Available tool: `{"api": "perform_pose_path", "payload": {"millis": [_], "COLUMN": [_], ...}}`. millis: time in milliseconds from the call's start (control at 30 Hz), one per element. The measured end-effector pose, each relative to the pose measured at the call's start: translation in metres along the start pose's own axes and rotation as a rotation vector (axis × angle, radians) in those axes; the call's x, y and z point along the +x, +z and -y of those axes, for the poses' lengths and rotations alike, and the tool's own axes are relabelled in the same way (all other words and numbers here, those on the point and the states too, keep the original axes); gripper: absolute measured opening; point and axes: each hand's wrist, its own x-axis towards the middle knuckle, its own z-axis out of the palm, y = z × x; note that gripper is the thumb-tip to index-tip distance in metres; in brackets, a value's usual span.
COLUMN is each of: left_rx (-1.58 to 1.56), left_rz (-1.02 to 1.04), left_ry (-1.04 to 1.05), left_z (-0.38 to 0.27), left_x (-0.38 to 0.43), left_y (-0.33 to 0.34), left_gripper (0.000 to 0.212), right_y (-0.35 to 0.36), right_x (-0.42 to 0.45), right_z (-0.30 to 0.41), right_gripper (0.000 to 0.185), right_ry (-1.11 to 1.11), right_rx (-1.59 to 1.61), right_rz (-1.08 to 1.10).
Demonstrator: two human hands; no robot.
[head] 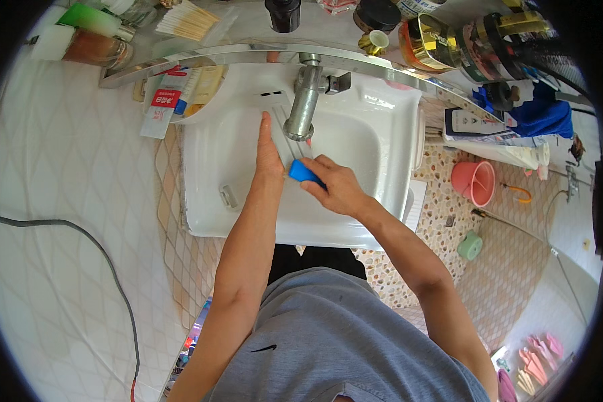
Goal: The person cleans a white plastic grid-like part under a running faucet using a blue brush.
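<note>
Over the white ceramic sink (339,231), my right hand (335,185) grips a blue block (305,174), which looks like a brush or sponge. The block lies against a flat, whitish panel (284,120) with long grooves and two dark slots at its far end. My left hand (270,151) is at the panel's left edge, thumb pointing away from me; its fingers are hidden, so its grip cannot be made out. A metal faucet (301,108) reaches over the panel's right side. Near the basin's left side lies a small clear piece (228,196).
A metal-edged shelf (251,48) with jars, bottles and cotton swabs (188,20) spans the far side. Toothpaste tubes (167,103) stand in a holder at the sink's far left corner. At right are a pink bucket (473,183) and a green stool (470,245).
</note>
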Motion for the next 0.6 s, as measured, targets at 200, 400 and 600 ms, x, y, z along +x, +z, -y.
{"api": "perform_pose_path", "payload": {"millis": [200, 400, 600], "left_rx": [0.085, 0.238, 1.16], "left_rz": [-0.161, -0.279, -0.344], "left_ry": [0.188, 0.196, -0.398], "left_z": [-0.003, 0.032, 0.028], "left_x": [0.013, 0.012, -0.015], "left_y": [-0.032, -0.025, -0.001], "left_gripper": [0.04, 0.04, 0.04], "right_y": [0.012, 0.007, -0.046], "right_x": [0.018, 0.026, 0.026], "right_z": [-0.025, -0.032, -0.059], "right_gripper": [0.052, 0.052, 0.053], "right_ry": [0.471, 0.597, 0.511], "right_rx": [0.378, 0.946, 0.551], "right_rz": [-0.328, -0.352, -0.278]}}
